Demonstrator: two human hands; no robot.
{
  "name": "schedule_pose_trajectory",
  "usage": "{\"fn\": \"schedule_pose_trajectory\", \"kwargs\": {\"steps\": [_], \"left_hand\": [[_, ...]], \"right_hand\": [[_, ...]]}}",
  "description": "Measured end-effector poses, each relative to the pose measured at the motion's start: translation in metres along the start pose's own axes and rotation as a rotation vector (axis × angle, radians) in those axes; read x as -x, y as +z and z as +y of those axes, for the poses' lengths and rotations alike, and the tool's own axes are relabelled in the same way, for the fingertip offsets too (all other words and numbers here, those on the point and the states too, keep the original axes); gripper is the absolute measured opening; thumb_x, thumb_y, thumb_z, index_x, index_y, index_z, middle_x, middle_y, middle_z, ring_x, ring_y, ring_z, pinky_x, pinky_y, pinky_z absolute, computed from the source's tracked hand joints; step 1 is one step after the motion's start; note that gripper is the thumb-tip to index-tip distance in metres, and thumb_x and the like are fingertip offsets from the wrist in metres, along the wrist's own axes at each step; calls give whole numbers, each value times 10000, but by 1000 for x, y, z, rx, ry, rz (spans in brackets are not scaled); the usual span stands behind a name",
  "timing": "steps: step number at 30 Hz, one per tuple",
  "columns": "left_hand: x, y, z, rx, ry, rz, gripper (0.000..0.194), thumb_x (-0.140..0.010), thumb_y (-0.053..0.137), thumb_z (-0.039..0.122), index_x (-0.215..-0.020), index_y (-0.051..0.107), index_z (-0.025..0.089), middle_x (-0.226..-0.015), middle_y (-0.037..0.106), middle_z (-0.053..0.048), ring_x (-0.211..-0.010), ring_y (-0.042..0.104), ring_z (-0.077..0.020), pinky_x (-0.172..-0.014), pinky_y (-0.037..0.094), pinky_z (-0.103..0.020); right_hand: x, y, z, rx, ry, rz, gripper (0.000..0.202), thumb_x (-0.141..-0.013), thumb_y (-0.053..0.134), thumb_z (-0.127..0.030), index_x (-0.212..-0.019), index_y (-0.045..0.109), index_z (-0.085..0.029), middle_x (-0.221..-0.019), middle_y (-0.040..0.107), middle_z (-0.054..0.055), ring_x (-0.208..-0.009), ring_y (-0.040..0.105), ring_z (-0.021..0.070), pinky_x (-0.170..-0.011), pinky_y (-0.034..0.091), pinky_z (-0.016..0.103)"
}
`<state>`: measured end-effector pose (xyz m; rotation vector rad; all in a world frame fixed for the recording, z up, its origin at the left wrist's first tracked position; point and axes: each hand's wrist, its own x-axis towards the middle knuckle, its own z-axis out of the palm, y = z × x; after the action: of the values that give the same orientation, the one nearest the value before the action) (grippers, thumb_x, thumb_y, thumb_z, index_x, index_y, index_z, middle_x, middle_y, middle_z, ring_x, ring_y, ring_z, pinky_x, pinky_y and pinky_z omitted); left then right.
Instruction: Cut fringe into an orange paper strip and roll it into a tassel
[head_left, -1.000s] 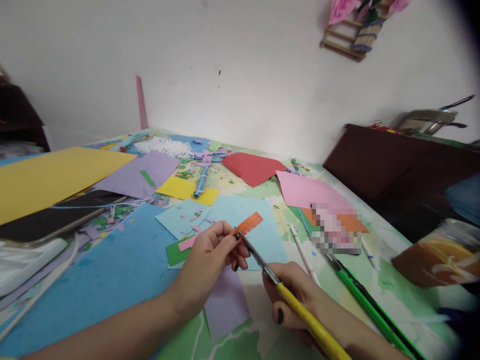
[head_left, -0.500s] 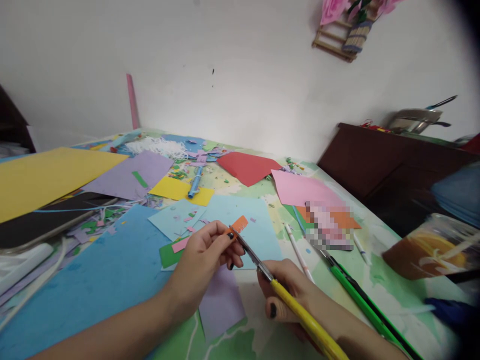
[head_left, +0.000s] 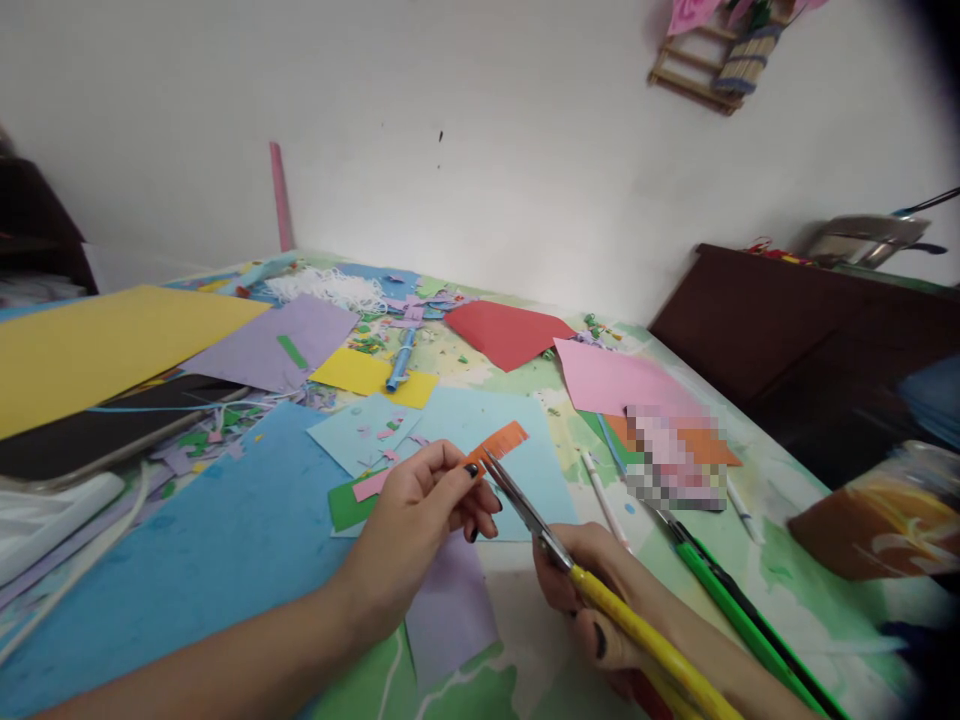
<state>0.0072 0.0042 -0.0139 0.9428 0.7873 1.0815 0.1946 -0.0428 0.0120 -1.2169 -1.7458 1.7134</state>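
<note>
Between thumb and fingers, my left hand [head_left: 431, 495] pinches a small orange paper strip [head_left: 504, 440] with fine slits along its lower edge. My right hand [head_left: 592, 580] grips a pair of scissors [head_left: 551, 545] with yellow handles, their blade tips touching or very near the strip beside my left thumb. Below the hands lies a light blue sheet [head_left: 517, 505]. A purple paper piece [head_left: 454, 610] is partly under my left hand, and a green strip [head_left: 347, 507] with a pink strip [head_left: 370, 486] on it lies just left of it.
Yellow [head_left: 120, 335], red [head_left: 510, 333] and pink [head_left: 622, 380] sheets surround the work area. A green-handled cutter [head_left: 742, 600] lies at right, near a cup of brown drink [head_left: 862, 515]. At left rest a dark phone [head_left: 127, 425] and a white cable. White shreds [head_left: 330, 290] lie toward the wall.
The scissors have drawn back slightly from the orange strip, and more of the strip shows beyond my left fingers. The whole view has shifted a little.
</note>
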Motion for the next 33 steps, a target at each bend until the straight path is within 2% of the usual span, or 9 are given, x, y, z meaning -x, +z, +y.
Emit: {"fn": "schedule_pose_trajectory", "kwargs": {"steps": [5, 8, 14, 19, 23, 33], "left_hand": [[1, 0, 0, -3, 15, -6, 158, -833, 523, 223, -686, 496, 170, -620, 621, 14, -527, 555, -94, -545, 380, -240], [0, 1, 1, -7, 10, -3, 152, -829, 524, 216, -686, 505, 166, -620, 620, 14, -530, 562, -95, -544, 383, -239], [-2, -1, -2, -23, 43, -43, 145, -853, 503, 216, -717, 519, 167, -640, 630, 16, -544, 572, -98, -551, 398, -245], [-1, -2, -2, -39, 46, -34, 153, -852, 506, 222, -710, 520, 165, -637, 629, 12, -539, 569, -97, -538, 392, -240], [-1, -2, -3, -34, 51, -32, 149, -854, 503, 222, -717, 522, 167, -641, 630, 13, -540, 569, -95, -541, 396, -239], [-1, -2, -4, -42, 49, -28, 152, -853, 509, 232, -715, 520, 167, -642, 629, 12, -546, 570, -97, -547, 402, -239]], "right_hand": [[1, 1, -3, 14, -1, 26, 399, -717, 641, -479, -734, 346, -210, -666, 284, -60, -463, 279, 43, -344, 238, 157], [1, 3, -2, 17, 2, 50, 382, -729, 636, -456, -745, 346, -209, -689, 289, -52, -482, 274, 46, -352, 230, 161], [-1, 4, -4, 43, -6, 71, 442, -727, 644, -524, -699, 341, -204, -663, 290, -53, -505, 250, 55, -370, 216, 162], [-4, 3, -5, 70, -47, 39, 517, -708, 624, -619, -658, 317, -206, -626, 264, -60, -496, 227, 55, -371, 206, 166], [-5, 5, -6, 36, -35, 66, 554, -681, 617, -672, -659, 315, -208, -629, 261, -58, -503, 216, 61, -376, 184, 177], [-5, 9, 3, 10, -75, 130, 560, -671, 623, -685, -658, 334, -205, -639, 248, -55, -550, 211, 87, -445, 165, 215]]}}
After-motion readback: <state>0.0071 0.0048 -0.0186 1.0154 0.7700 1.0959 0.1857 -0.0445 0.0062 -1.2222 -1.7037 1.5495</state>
